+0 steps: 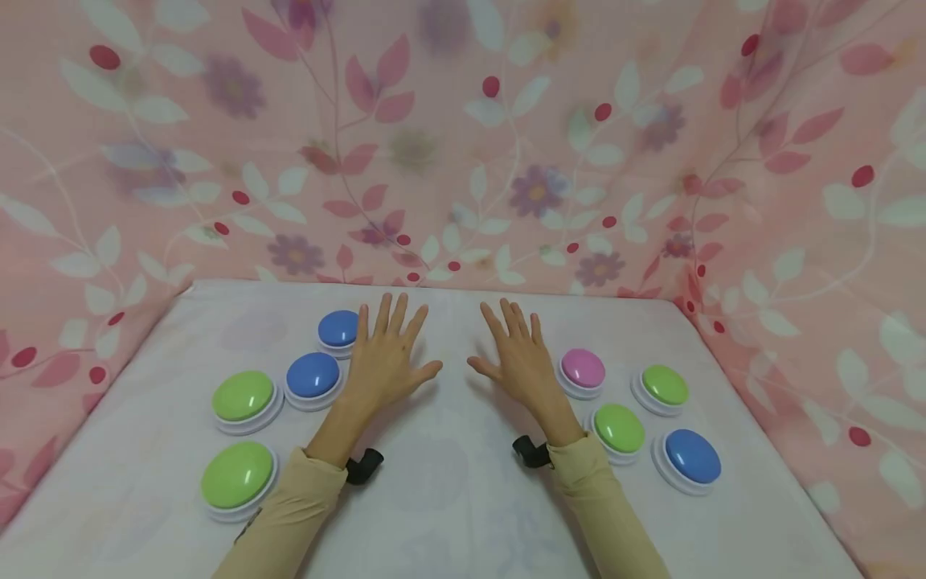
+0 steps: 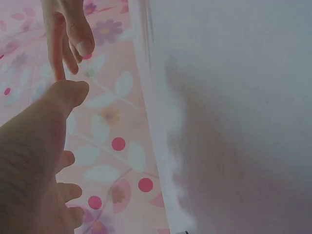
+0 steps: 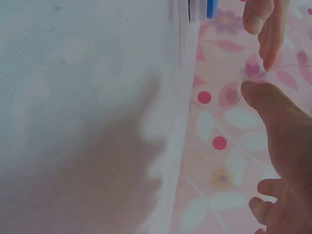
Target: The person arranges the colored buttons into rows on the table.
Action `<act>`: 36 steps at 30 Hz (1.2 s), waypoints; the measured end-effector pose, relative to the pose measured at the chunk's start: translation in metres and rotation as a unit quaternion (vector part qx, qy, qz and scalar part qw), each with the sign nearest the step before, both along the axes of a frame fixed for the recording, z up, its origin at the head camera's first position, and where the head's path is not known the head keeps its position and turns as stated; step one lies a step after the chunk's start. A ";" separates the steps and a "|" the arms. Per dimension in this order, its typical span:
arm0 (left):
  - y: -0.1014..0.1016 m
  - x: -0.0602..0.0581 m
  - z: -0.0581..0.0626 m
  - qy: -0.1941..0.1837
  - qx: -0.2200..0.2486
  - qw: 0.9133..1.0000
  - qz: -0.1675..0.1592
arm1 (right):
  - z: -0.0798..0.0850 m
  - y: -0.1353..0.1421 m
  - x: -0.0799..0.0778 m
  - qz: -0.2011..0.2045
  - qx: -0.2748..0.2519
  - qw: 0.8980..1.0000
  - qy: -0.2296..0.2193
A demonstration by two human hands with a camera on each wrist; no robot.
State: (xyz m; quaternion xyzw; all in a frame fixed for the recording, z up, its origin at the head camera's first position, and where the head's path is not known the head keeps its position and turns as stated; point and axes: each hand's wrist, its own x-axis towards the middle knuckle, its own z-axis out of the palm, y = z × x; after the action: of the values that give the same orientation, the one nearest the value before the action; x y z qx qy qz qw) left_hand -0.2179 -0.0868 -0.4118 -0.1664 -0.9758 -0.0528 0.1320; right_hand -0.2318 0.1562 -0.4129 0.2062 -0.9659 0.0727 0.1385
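Note:
My left hand (image 1: 386, 359), fingers straight and spread, hovers palm down over the white-covered table (image 1: 448, 498). Just to its left are two blue dome buttons, a far one (image 1: 338, 328) partly behind the fingers and a nearer one (image 1: 313, 375). Mirroring it, my right hand (image 1: 524, 366) hangs with spread fingers beside a pink dome button (image 1: 583, 367). Neither hand holds anything. In the left wrist view the left thumb (image 2: 70, 92) shows with the right hand beyond it. The right wrist view shows the right thumb (image 3: 263, 97) and the blue edge of a button (image 3: 211, 9).
Two green buttons, one farther (image 1: 243, 396) and one nearer (image 1: 237, 474), sit at the left. Toward the right are a green button (image 1: 618, 428) by the sleeve, another green one (image 1: 665, 385) and a blue one (image 1: 693, 456). Floral cloth (image 1: 463, 161) walls the back and sides.

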 end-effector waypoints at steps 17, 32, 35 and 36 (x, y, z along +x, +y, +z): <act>-0.026 -0.006 0.013 0.006 0.062 0.998 0.005 | 0.007 -0.032 -0.011 0.035 -0.104 0.993 -0.034; -0.080 -0.010 0.029 -0.035 0.145 0.988 0.040 | 0.004 -0.097 -0.025 0.082 -0.105 0.987 -0.095; -0.091 -0.012 0.026 -0.039 0.148 0.987 0.045 | 0.001 -0.115 -0.027 0.091 -0.094 0.986 -0.104; -0.094 -0.012 0.025 -0.041 0.148 0.987 0.046 | 0.000 -0.120 -0.028 0.093 -0.092 0.986 -0.108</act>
State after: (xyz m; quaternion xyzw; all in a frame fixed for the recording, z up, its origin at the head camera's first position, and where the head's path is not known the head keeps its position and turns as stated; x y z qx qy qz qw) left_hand -0.2302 -0.1809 -0.3866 -0.0974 -0.9684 -0.1975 0.1171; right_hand -0.2594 0.0362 -0.4126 0.2729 -0.9410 0.1952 0.0445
